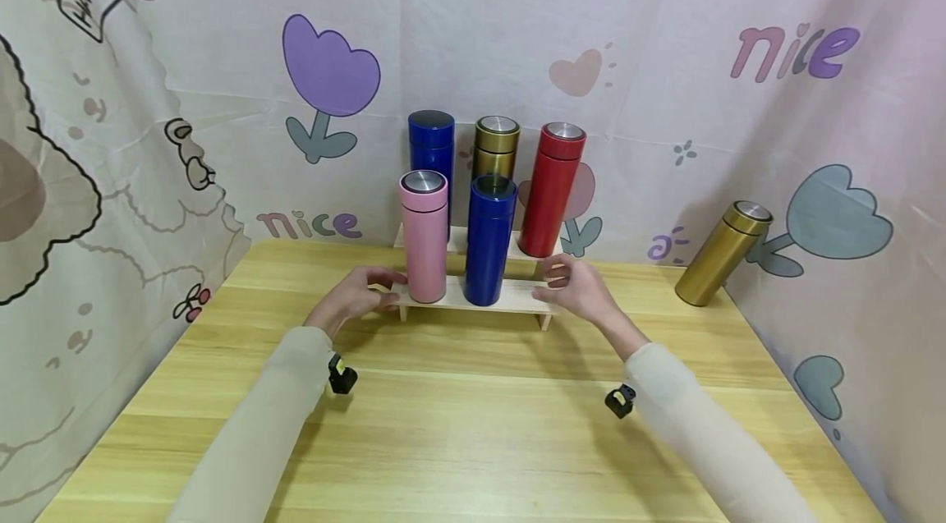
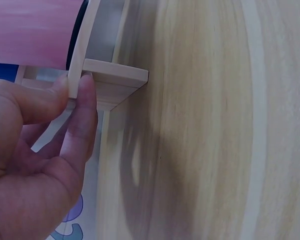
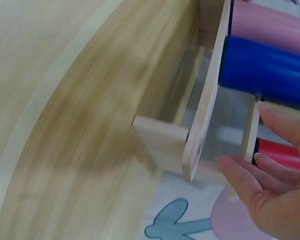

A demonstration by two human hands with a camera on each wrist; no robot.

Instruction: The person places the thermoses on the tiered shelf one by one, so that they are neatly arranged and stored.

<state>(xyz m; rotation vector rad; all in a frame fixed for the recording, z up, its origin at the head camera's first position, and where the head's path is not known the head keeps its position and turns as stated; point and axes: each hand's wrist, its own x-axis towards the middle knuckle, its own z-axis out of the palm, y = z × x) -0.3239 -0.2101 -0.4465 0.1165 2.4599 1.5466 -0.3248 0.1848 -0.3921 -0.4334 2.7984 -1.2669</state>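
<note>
A two-tier wooden rack [image 1: 521, 295] stands at the back of the table. Its lower board carries a pink thermos bottle [image 1: 424, 252] on the left and a blue one [image 1: 488, 252] beside it. On the higher board are another blue bottle [image 1: 431, 141], a gold bottle [image 1: 495, 155] and a red bottle [image 1: 550, 186]. My left hand [image 1: 356, 293] pinches the lower board's left end between thumb and finger, as the left wrist view shows. At the right end, my right hand [image 1: 580, 289] has its fingers extended and spread, fingertips close by the board [image 3: 205, 115].
A second gold bottle [image 1: 717, 260] stands by itself near the table's back right corner. Printed cloth [image 1: 473, 30] hangs behind the table [image 1: 473, 424] and along its sides.
</note>
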